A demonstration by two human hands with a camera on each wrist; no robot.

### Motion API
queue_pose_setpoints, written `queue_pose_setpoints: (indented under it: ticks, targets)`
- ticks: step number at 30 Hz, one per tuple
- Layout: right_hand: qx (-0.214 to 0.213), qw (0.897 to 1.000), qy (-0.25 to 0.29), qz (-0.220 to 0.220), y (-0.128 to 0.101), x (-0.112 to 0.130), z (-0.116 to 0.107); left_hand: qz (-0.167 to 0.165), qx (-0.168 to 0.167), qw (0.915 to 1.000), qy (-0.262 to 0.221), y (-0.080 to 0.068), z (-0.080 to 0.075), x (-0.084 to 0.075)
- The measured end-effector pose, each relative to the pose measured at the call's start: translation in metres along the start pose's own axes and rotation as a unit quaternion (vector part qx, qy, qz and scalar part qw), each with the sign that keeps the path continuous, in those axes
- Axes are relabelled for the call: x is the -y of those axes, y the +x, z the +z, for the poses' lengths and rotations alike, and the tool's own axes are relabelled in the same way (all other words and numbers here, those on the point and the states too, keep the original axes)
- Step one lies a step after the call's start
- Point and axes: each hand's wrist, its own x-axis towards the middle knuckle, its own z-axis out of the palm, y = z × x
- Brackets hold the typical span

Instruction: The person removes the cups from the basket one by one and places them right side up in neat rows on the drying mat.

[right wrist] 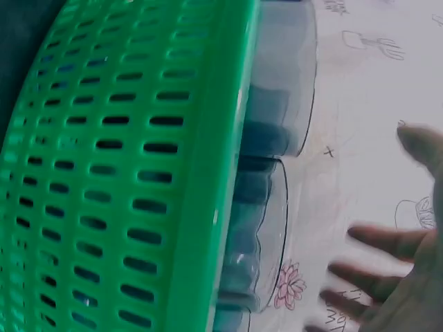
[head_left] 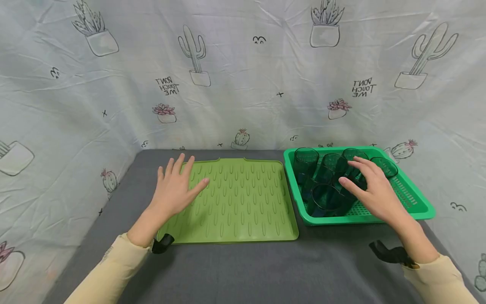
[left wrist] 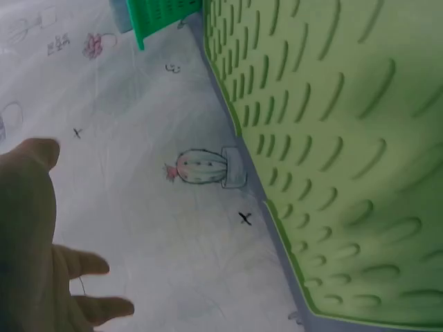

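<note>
Behind table, cloth (head_left: 243, 84) reading "DON'T TOUCH ME"; right hand (head_left: 373, 190) over cups (head_left: 326, 198)

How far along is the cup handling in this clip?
Nothing looks moved: the green mat is bare of cups. In hand: the right hand reaches over the tinted cups in the green basket, gripping none; the left hand hovers open at the mat's edge. All cups remain in the basket.
</note>
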Motion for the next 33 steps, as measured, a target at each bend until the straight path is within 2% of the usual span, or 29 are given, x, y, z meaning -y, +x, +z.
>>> queue_pose_setpoints:
  ticks: [4, 8, 14, 17, 23, 28, 33]
  targets:
    - [-0.014, 0.998, 0.056, -0.036, -0.003, 0.004, 0.006, 0.001, 0.02, 0.9995, -0.025, -0.008, 0.003, 0.012]
    - [0.002, 0.994, 0.086, -0.061, -0.007, 0.003, 0.014, -0.011, 0.046, 0.9968, -0.064, -0.024, 0.004, 0.029]
    - [0.046, 0.989, 0.122, -0.075, -0.011, -0.006, 0.02, -0.035, 0.105, 0.9817, -0.155, -0.051, 0.006, 0.055]
    - [0.056, 0.986, 0.137, -0.08, -0.01, -0.009, 0.02, -0.049, 0.121, 0.9742, -0.184, -0.062, 0.01, 0.064]
    - [0.058, 0.987, 0.131, -0.079, -0.009, -0.007, 0.019, -0.065, 0.131, 0.9691, -0.198, -0.075, 0.02, 0.076]
    - [0.056, 0.987, 0.129, -0.081, -0.01, -0.005, 0.02, -0.05, 0.13, 0.9709, -0.195, -0.081, 0.027, 0.081]
    - [0.064, 0.988, 0.119, -0.075, -0.009, -0.011, 0.02, -0.033, 0.141, 0.9667, -0.211, -0.083, 0.033, 0.082]
